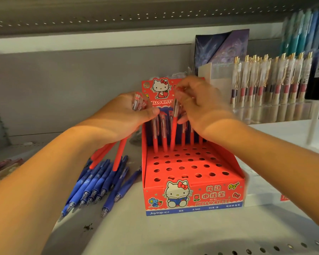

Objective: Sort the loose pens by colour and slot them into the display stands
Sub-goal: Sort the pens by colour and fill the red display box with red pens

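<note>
The right hand [197,103] pinches a single red pen [174,131] near its clear upper end. The pen tilts slightly, with its red lower barrel pointing down at the back row of holes in the red stand [191,197]. Whether the tip is already in a hole is hard to tell.

The left hand [129,115] is curled round a bunch of red pens [118,153]. Their clear tops show above the fingers and their red barrels stick out below the wrist.

The stand is a red cardboard box with a cartoon cat on the front and rows of round holes on top. A row of red pens [156,138] stands upright along its back.

Just left of the stand, blue pens [99,184] lie in a loose pile on the grey shelf [155,234]. Clear pens with gold clips [265,80] stand in a display to the right.
</note>
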The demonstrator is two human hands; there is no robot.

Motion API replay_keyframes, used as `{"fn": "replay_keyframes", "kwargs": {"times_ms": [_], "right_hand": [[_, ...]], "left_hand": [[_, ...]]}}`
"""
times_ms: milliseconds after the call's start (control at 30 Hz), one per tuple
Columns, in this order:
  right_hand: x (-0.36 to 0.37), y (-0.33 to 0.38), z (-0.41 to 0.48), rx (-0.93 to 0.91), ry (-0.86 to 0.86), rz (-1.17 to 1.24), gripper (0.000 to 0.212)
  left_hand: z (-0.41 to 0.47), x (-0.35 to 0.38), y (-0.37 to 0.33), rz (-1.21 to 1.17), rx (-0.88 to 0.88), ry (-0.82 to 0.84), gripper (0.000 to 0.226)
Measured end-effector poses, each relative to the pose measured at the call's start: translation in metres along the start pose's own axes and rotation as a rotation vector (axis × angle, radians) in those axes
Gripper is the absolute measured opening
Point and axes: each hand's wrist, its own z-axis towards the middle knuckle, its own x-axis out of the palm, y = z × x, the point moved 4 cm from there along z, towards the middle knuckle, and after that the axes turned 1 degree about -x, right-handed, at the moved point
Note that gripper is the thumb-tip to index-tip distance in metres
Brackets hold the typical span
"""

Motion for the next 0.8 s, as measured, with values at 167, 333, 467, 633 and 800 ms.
{"fn": "replay_keyframes", "kwargs": {"times_ms": [167, 333, 467, 633, 800], "right_hand": [[-0.002, -0.001, -0.001, 0.004, 0.018, -0.017, 0.029], [-0.003, -0.007, 0.001, 0.032, 0.092, -0.042, 0.027], [0.008, -0.019, -0.002, 0.133, 0.201, -0.005, 0.026], [0.002, -0.017, -0.002, 0.118, 0.145, -0.005, 0.028], [-0.002, -0.014, -0.002, 0.117, 0.159, -0.054, 0.025]], "left_hand": [[0.001, -0.003, 0.005, -0.041, -0.048, -0.065, 0.014], [0.001, -0.005, 0.004, -0.111, -0.082, -0.121, 0.021], [0.000, -0.002, 0.001, -0.132, -0.072, -0.103, 0.019], [-0.001, -0.001, -0.001, -0.155, -0.073, -0.078, 0.022], [-0.005, 0.003, -0.005, -0.223, -0.051, -0.052, 0.021]]}}
